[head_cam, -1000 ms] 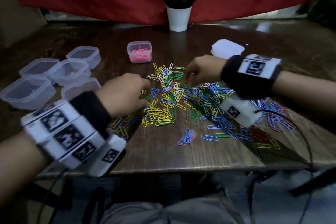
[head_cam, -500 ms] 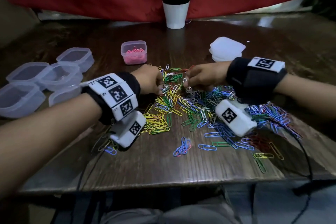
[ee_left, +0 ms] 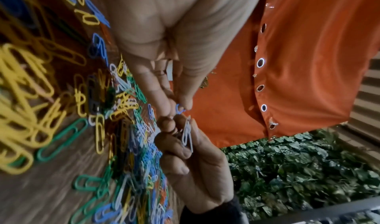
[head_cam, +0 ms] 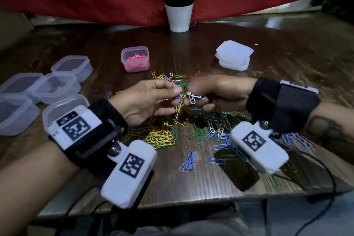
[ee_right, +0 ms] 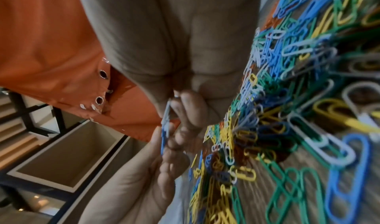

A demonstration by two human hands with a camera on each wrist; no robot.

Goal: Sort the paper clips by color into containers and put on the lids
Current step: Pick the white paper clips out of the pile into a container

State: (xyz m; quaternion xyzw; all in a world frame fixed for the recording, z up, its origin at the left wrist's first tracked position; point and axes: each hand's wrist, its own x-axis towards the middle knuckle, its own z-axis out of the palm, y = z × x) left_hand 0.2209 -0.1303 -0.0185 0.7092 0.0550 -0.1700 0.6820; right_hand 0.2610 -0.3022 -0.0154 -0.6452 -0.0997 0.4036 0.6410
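From the head camera, the left hand point(head_cam: 151, 99) and right hand point(head_cam: 216, 94) meet above the middle of the tabletop point(head_cam: 210, 178), over the mixed pile of paper clips point(head_cam: 172, 130). The left pinches a blue clip point(head_cam: 178, 97) between thumb and fingertips; the right pinches a small bunch of white clips point(head_cam: 194, 96). The two seem hooked together. A container of pink clips point(head_cam: 135, 59) stands toward the far edge, empty containers point(head_cam: 57, 86) crowd the left edge, and the stacked lids point(head_cam: 234, 55) lie toward the far right. The left wrist view shows the left fingertips point(ee_left: 164, 107) closed on the blue clip's loop, with the right hand's fingers curled round the white bunch just below. The right wrist view shows the clips edge-on between both hands, the blue one running down from the white. To part them well, I judge it best to hold the white bunch steady and slide the blue clip out along its own length, not tug sideways, which could bend the wire or scatter the bunch back into the pile.
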